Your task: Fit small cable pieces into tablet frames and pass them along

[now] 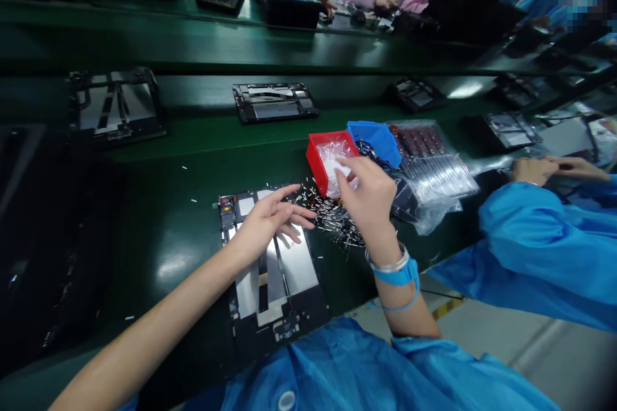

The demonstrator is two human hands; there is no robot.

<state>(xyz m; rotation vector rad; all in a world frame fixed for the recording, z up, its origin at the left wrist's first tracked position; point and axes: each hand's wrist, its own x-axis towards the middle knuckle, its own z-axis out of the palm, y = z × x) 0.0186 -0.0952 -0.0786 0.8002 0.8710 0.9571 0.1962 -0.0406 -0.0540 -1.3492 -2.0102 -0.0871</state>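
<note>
My left hand (pixel 274 215) reaches over an opened tablet (pixel 299 263) with its fingers stretched out and apart. A tiny part shows among those fingers; whether it is held I cannot tell. Silver panels and dark ribbon cables are exposed inside the tablet. My right hand (pixel 369 189) is closed in a pinch on a small white piece (pixel 342 167), over the front of a red bin (pixel 317 164). Clear plastic and white bits lie in that bin. Between my hands, a pile of small dark and silver parts (pixel 337 221) is spread on the green bench.
A blue bin (pixel 373 135) with black parts stands behind the red one. Right of it lies a clear pack (pixel 431 157) of red-ended parts. Several opened tablets (pixel 274 103) sit along the line beyond. A neighbour's blue sleeve (pixel 544 237) is close on my right.
</note>
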